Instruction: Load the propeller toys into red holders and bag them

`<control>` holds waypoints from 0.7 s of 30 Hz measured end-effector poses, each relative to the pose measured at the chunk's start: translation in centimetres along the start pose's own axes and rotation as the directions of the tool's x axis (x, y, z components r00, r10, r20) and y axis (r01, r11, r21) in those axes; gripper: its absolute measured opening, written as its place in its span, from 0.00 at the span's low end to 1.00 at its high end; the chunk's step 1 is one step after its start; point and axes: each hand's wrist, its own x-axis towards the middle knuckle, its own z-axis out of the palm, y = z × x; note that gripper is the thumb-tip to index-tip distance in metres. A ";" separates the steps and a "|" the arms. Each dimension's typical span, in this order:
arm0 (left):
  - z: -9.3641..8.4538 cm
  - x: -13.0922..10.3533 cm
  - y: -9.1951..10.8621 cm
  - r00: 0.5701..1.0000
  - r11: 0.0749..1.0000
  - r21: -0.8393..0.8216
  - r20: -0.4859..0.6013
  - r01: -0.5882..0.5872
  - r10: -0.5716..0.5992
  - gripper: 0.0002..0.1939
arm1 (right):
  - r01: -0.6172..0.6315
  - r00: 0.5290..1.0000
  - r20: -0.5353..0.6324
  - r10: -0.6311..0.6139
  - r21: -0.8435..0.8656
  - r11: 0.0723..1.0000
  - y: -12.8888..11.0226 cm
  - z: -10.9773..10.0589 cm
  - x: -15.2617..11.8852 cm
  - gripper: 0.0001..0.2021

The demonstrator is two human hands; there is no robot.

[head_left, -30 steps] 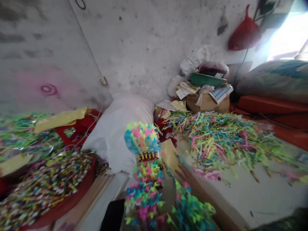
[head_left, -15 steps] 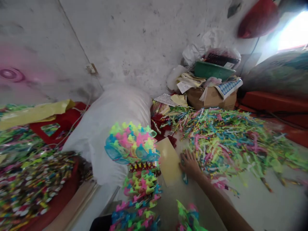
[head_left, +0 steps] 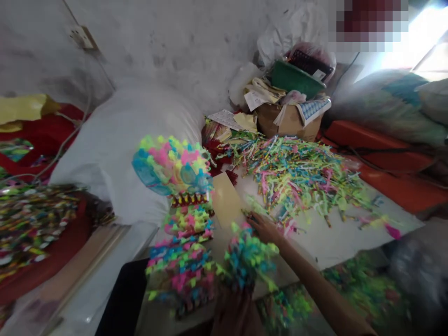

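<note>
At the bottom middle, my left hand (head_left: 233, 303) is closed around the lower end of a bunch of colourful plastic-topped sticks (head_left: 248, 254), mostly blue and green; blur hides its fingers. My right hand (head_left: 263, 228) is over the table at the left edge of a loose pile of similar sticks (head_left: 297, 172). Its fingers are drawn together at a small yellowish end, too blurred to name. Left of both hands, star-shaped tops in pink, yellow and blue stand in packed rows (head_left: 185, 261). Behind these is a taller bundle (head_left: 171, 165) above a dark red toothed strip (head_left: 189, 199).
A yellowish card (head_left: 226, 198) lies between rows and pile. A big white sack (head_left: 140, 135) leans at the wall. Left is a red basin (head_left: 66, 252) full of small pieces. A cardboard box (head_left: 290, 121) carries a green basin (head_left: 297, 79). An orange-red bench (head_left: 378, 154) stands right.
My right hand has drawn back from the loose pile, its spread fingers now together. My left hand has come into view with the bunch, which is raised higher. The view has turned rightward and down.
</note>
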 end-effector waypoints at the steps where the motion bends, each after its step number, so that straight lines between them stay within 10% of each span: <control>1: 0.0 0.7 0.1 1.000 1.000 -0.006 -0.011 0.023 -0.024 0.26 | 0.022 1.000 0.013 -0.022 0.004 1.000 0.0 -0.3 -1.0 0.24; 8: -0.1 4.5 1.1 0.955 0.972 0.140 -0.256 0.191 -0.150 0.24 | 0.148 0.987 0.066 -0.146 -0.022 0.989 0.6 -2.3 -6.3 0.23; 21: 0.6 6.1 1.3 0.930 0.950 0.182 -0.316 0.253 -0.187 0.24 | 0.053 0.986 -0.155 -0.061 -0.057 0.997 -2.1 -0.7 -12.0 0.15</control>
